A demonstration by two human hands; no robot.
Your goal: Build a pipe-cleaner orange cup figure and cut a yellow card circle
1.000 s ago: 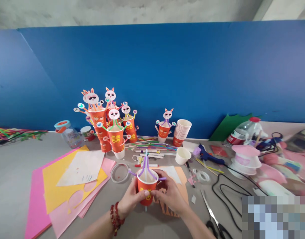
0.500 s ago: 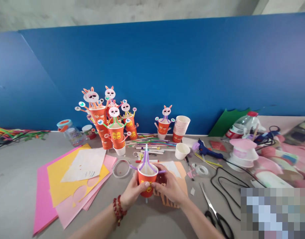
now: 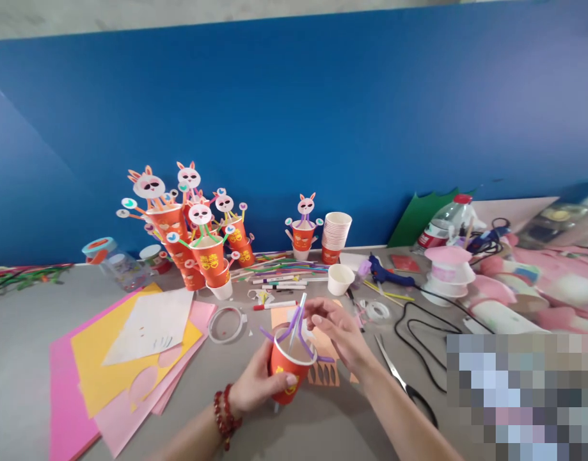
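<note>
My left hand (image 3: 255, 387) is wrapped round a red paper cup (image 3: 286, 374), held tilted just above the grey table (image 3: 25, 333). A white straw (image 3: 296, 320) and purple pipe cleaners (image 3: 294, 328) stick out of the cup's mouth and sides. My right hand (image 3: 336, 330) is raised beside the top of the straw, its fingers curled and close together near the tip; whether they pinch it I cannot make out. A red bead bracelet (image 3: 223, 416) sits on my left wrist.
Finished rabbit cups (image 3: 198, 243) cluster at the back, with one more rabbit cup (image 3: 302, 234) and a cup stack (image 3: 336, 237) beside it. Coloured paper sheets (image 3: 111, 358) lie left. Tape ring (image 3: 225, 323), markers (image 3: 284, 282), glue gun (image 3: 387, 274), scissors (image 3: 399, 378) and black cable (image 3: 418, 339) lie right.
My right hand has let go of the cup's side and risen to the straw's top. The left hand now holds the cup alone, tilted. The view has shifted.
</note>
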